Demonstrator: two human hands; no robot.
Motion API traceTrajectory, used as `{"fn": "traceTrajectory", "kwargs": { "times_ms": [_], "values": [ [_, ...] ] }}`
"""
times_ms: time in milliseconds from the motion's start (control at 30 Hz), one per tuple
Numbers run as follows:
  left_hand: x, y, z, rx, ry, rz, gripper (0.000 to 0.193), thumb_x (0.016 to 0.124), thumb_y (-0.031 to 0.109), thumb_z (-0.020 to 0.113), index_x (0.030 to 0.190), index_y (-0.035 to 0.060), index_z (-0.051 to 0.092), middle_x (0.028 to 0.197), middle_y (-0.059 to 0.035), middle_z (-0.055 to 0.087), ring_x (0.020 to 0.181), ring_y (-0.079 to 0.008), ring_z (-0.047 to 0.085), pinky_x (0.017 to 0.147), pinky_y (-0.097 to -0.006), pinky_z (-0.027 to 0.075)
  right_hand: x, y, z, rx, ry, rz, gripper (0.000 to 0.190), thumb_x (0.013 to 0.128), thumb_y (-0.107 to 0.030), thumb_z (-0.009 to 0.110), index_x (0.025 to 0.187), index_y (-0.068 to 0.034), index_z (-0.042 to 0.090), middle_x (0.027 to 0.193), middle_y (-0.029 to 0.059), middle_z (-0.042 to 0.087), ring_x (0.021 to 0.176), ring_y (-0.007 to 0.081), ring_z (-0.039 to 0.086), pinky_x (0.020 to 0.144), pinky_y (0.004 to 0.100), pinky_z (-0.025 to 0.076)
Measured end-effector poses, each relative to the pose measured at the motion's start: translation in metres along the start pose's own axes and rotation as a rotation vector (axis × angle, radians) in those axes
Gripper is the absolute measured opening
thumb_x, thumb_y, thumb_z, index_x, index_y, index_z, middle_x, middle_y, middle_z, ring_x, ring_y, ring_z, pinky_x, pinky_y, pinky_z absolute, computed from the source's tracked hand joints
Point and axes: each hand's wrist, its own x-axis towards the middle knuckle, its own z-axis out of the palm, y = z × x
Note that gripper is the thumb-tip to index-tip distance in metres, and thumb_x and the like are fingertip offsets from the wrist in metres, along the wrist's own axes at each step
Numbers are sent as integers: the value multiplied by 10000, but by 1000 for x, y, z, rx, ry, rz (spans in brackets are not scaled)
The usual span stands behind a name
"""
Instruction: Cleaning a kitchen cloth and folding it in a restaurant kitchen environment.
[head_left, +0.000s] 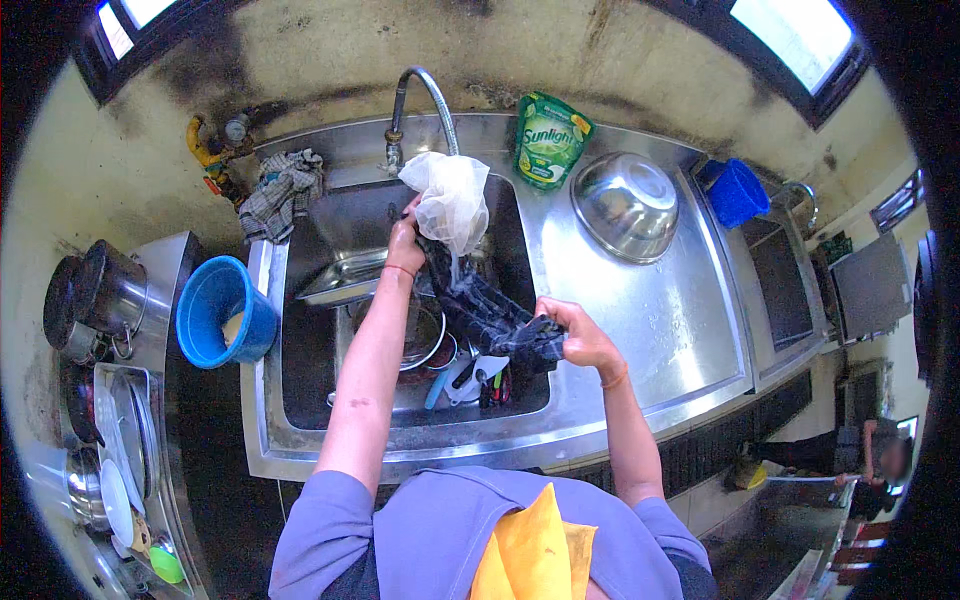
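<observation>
A dark, wet cloth (487, 307) is stretched over the steel sink basin (300, 397), with water from the faucet (442, 105) running onto it. My left hand (406, 244) grips its upper end, beside the white mesh cloth hung around the spout (454, 202). Its lower right end is bunched in my right hand (581, 334). Beneath the cloth, the sink holds a rectangular steel tray (341, 289), a round metal vessel (405, 337) and several utensils (480, 379). My hands partly hide the cloth's ends.
A blue bucket (225, 311) stands at the sink's left edge, below a checked cloth (281, 191). On the steel drainboard (600, 300) are a green Sunlight pouch (551, 139) and an upturned steel bowl (626, 206). Pots (112, 285) stand at left. Another person (877, 457) is far right.
</observation>
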Motion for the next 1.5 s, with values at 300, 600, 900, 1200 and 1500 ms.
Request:
{"fn": "traceTrajectory", "kwargs": {
  "times_ms": [300,600,900,1200,1500],
  "values": [
    [-6,65,15,-124,-102,261,330,890,290,318,1119,112,477,1087,-100,521,984,-260,503,859,-418,386,34,49,13,-460,38,-58,223,550,25,528,741,13,413,608,97,424,611,90,376,556,244,348],
    [-53,109,69,-40,-134,399,298,903,193,278,1094,68,469,975,-136,550,875,-255,548,794,-373,442,124,139,22,-190,141,64,240,605,53,508,836,-6,532,764,31,580,754,123,527,681,268,411],
    [-106,68,77,510,22,636,262,895,213,364,972,33,539,906,-56,580,900,-123,488,859,-266,336,178,150,61,174,553,251,296,696,-177,602,934,-4,571,855,80,601,789,157,540,703,289,406],
    [-80,-4,2,512,216,533,253,883,230,399,1032,65,519,986,-21,538,876,-119,497,808,-260,377,141,82,63,128,570,127,195,767,-68,517,953,-22,550,804,-10,543,683,92,461,599,239,369],
    [-87,-42,38,206,91,261,300,866,242,434,1106,62,452,1051,-10,504,954,-116,456,827,-254,334,129,67,57,-255,759,183,448,651,-91,612,1073,-28,475,932,86,569,874,194,525,800,304,392]
  ]
}}
